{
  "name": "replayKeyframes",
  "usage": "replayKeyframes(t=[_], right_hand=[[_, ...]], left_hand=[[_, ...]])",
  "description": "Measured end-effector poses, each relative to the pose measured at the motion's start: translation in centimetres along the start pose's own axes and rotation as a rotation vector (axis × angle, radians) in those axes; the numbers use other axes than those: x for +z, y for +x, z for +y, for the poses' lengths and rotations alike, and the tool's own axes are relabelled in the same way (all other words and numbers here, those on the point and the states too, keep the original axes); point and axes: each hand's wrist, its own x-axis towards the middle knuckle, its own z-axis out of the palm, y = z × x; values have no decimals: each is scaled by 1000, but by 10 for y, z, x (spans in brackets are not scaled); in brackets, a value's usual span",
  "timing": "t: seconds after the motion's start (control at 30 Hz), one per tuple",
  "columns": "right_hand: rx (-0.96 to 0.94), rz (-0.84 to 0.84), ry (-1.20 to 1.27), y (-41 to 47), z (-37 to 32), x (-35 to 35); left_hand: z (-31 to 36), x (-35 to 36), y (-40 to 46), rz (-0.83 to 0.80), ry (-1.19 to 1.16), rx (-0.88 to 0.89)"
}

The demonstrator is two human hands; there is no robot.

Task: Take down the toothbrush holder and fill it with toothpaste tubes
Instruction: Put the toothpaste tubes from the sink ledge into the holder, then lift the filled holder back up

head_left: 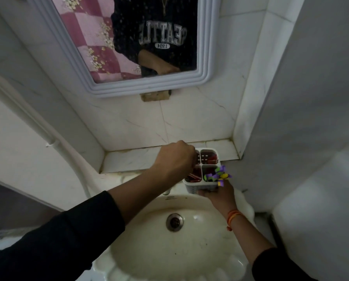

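Observation:
A white toothbrush holder with four compartments is held above the back rim of the sink. My right hand grips it from below and from the right side. Red toothpaste tubes lie in the near-left compartment, and another red tube shows in the far-right one. A green, purple and yellow item sticks out of the near-right compartment. My left hand is closed over the holder's left edge, its fingertips reaching into the far-left compartment. Whatever those fingers hold is hidden.
A cream shell-shaped sink with a metal drain lies below. Behind the holder runs a tiled ledge. A white-framed mirror hangs above, over a brown patch on the wall. A white pipe descends at left.

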Motion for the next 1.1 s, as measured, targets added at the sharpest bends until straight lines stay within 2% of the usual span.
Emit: replayKeyframes(t=[0.1, 0.2, 0.27, 0.33, 0.47, 0.53, 0.73, 0.83, 0.9, 1.1], right_hand=[[15, -6, 0, -1, -1, 1], [17, -11, 0, 1, -2, 0], [16, -8, 9, 1, -1, 0], [14, 3, 12, -2, 2, 1], [16, 31, 8, -5, 7, 4], [17, 43, -4, -5, 4, 4], [-28, 116, -7, 15, -10, -17], [-40, 157, -2, 50, -27, -33], [-45, 157, -21, 70, -37, -41], [126, 134, -125, 103, -28, -57]], left_hand=[[1, 6, 7, -41, 15, -2], [-14, 4, 19, -52, -222, -53], [-26, 1, 30, 22, -396, -80], [-34, 0, 44, 41, -427, -121], [-30, 10, 67, -360, -312, -185], [-27, 17, 76, -460, -442, -233], [-24, 16, 96, -293, -771, -360], [-21, 15, 113, -224, -1185, -446], [-14, 16, 122, -184, -1380, -483], [4, 29, 138, -177, -1582, -537]])
